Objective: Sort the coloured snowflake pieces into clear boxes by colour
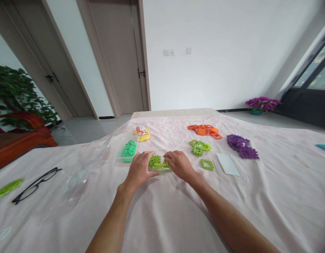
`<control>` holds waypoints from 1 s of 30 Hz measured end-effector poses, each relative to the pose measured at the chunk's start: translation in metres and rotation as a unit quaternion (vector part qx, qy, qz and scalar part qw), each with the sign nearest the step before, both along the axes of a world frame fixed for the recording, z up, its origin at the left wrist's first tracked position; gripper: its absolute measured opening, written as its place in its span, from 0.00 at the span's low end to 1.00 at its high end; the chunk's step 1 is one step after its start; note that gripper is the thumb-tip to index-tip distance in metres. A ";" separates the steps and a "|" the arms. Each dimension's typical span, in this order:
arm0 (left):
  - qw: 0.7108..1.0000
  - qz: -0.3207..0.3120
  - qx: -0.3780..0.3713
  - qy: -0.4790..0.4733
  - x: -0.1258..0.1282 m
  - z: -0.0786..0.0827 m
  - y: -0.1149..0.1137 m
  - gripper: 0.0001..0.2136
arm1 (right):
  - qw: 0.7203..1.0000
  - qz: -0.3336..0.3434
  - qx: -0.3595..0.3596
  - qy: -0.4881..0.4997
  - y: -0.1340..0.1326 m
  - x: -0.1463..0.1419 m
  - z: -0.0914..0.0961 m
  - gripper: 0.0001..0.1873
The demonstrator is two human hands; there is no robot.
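Note:
A small clear plastic box [159,169] with lime-green lattice pieces [155,160] in it lies on the pale pink cloth [162,214]. My left hand [139,169] grips its left end with curled fingers. Its right end is held by my right hand [179,164], fingers bent over the pieces. More lime-green pieces [198,147] lie just beyond my right hand, and a single green square frame [207,164] sits to its right.
A clear box of darker green pieces [128,149] and a yellow-filled box [141,133] lie behind my left hand. Orange pieces [205,130], purple pieces [241,146] and a clear lid [228,164] are at the right. Black glasses [36,184] and clear plastic bags [72,182] lie left.

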State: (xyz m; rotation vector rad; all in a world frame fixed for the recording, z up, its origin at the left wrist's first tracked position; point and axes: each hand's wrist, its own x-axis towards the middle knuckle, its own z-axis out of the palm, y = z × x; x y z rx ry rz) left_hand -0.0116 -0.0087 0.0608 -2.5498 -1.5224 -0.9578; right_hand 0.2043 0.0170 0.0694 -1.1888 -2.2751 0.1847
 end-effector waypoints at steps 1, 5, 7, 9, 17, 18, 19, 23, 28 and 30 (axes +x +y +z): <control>1.000 -0.010 -0.007 0.009 -0.001 -0.001 0.001 0.34 | 1.000 0.007 0.000 -0.002 0.000 0.000 0.000 0.12; 0.999 -0.024 -0.035 0.025 -0.001 -0.004 0.002 0.21 | 0.999 0.039 0.006 -0.013 -0.003 -0.001 0.000 0.14; 0.998 -0.025 -0.049 0.016 0.000 -0.004 0.001 0.18 | 0.998 0.053 0.011 -0.020 -0.004 -0.002 -0.001 0.14; 0.998 -0.024 -0.062 0.010 0.002 -0.003 0.000 0.17 | 0.997 0.072 0.015 -0.032 -0.005 -0.003 -0.002 0.16; 0.998 -0.031 -0.052 -0.004 0.003 -0.004 0.000 0.25 | 0.995 0.081 0.016 -0.046 -0.004 -0.005 -0.003 0.20; 0.998 -0.034 -0.049 -0.004 0.003 -0.005 0.000 0.25 | 0.996 0.079 0.017 -0.036 -0.004 -0.004 -0.002 0.18; 0.998 -0.037 -0.048 -0.003 0.003 -0.005 0.000 0.24 | 0.997 0.076 0.019 -0.022 -0.004 -0.003 -0.001 0.17; 0.998 -0.043 -0.045 -0.009 0.002 -0.007 0.001 0.19 | 0.995 0.091 0.029 0.015 -0.007 -0.003 0.001 0.13; 0.997 -0.059 -0.050 -0.030 0.001 -0.013 0.001 0.13 | 0.992 0.125 0.032 0.003 -0.012 -0.008 -0.001 0.13; 0.996 -0.062 -0.046 -0.042 0.001 -0.015 0.002 0.13 | 0.992 0.119 0.033 -0.005 -0.012 -0.010 -0.003 0.13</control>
